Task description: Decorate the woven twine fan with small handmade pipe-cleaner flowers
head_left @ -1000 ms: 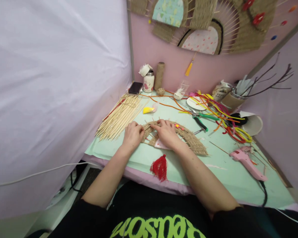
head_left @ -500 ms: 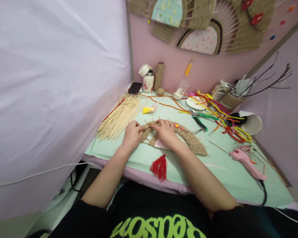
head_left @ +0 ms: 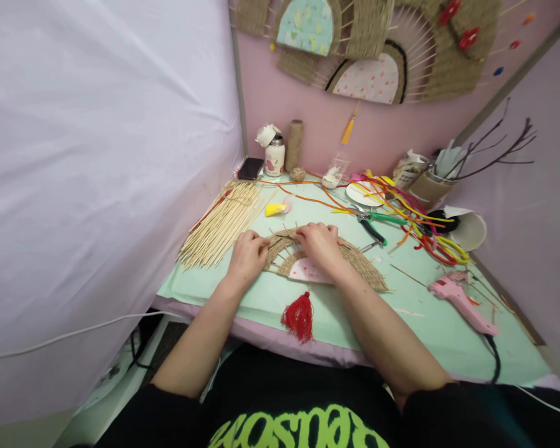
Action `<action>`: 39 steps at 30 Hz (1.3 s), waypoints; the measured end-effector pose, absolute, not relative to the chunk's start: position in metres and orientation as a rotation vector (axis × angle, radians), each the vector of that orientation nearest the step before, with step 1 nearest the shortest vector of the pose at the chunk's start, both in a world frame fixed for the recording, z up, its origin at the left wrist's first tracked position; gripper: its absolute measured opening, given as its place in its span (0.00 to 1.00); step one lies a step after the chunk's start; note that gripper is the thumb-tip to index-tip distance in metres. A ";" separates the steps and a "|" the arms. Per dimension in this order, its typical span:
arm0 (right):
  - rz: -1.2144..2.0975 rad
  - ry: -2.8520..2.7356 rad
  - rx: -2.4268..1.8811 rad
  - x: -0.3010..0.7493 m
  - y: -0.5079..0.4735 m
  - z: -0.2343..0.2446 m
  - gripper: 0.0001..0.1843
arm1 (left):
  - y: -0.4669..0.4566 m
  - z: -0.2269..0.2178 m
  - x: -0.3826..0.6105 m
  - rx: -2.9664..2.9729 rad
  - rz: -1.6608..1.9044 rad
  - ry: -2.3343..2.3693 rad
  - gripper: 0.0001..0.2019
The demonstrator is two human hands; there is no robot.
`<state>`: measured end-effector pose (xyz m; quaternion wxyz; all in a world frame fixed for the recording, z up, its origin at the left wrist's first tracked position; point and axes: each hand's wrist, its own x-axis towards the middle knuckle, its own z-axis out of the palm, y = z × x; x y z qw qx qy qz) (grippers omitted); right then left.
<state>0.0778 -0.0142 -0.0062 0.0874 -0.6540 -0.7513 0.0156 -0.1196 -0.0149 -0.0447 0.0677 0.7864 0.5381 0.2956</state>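
A half-round woven twine fan (head_left: pixel 366 264) with thin stick ribs lies on the table, a pink-spotted white panel (head_left: pixel 303 270) at its centre. At the fan's left end, my left hand (head_left: pixel 248 258) is closed with its fingertips pinching the edge. My right hand (head_left: pixel 321 247) lies over the upper band, fingers bent and pressed together; what they hold, if anything, is hidden. Between the hands, a short dark strip shows on the twine. Below the fan lies a red tassel (head_left: pixel 298 317).
Thin sticks (head_left: pixel 217 227) lie left, near a phone (head_left: pixel 251 168) and a bottle (head_left: pixel 275 155). Green-handled pliers (head_left: pixel 372 231), coloured pipe cleaners (head_left: pixel 415 208) and a pink glue gun (head_left: pixel 464 303) with its cord are on the right. A yellow piece (head_left: pixel 275 210) lies beyond the fan.
My right hand has shifted slightly right along the fan's band, uncovering more of the spotted panel and covering the small flowers. My left hand stays at the left end. The view has turned slightly.
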 end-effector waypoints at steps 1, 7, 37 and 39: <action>0.057 -2.249 -1.960 0.078 -0.011 -0.004 0.17 | -0.015 -0.045 -0.120 2.373 0.885 1.619 0.11; 0.114 -2.284 -1.983 0.069 0.004 0.000 0.15 | -0.013 -0.047 -0.122 2.378 0.901 1.600 0.11; -0.051 -1.846 -2.026 0.181 -0.066 0.022 0.15 | 0.012 0.001 -0.118 2.511 0.707 1.587 0.10; -0.121 -1.736 -2.174 0.231 -0.094 0.012 0.17 | 0.025 0.006 -0.115 2.577 0.578 1.505 0.10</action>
